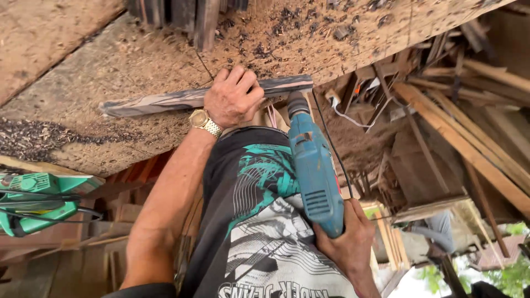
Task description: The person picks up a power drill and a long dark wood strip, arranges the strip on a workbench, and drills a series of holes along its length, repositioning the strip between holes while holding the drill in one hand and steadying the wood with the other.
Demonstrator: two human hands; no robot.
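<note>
On the sawdust-strewn workbench [110, 83], a long, narrow strip of streaked dark-and-pale wood [160, 102] lay flat near the edge, its grain running in grey and brown bands. The left hand [232, 98] pressed down on the strip about its middle, fingers bent over the top and spread slightly, a gold-coloured metal wristwatch [205, 122] on the wrist. The right hand [349, 243] was wrapped tight around the grip of a blue plastic electric drill [312, 171], whose dark metal chuck [298, 104] pointed at the strip's near edge, just beside the left hand; whether the bit touched the wood could not be told. A thin black cable [333, 146] ran along the drill. The bench top was a rough, pale board, gritty with fine dust and scattered dark shavings [33, 140]. At the left sat a green plastic power tool [38, 201] with black cords across it. Beyond the bench lay a jumble of long pale timber slats [469, 143] and offcuts, with green foliage [513, 276] visible at the lower right.
</note>
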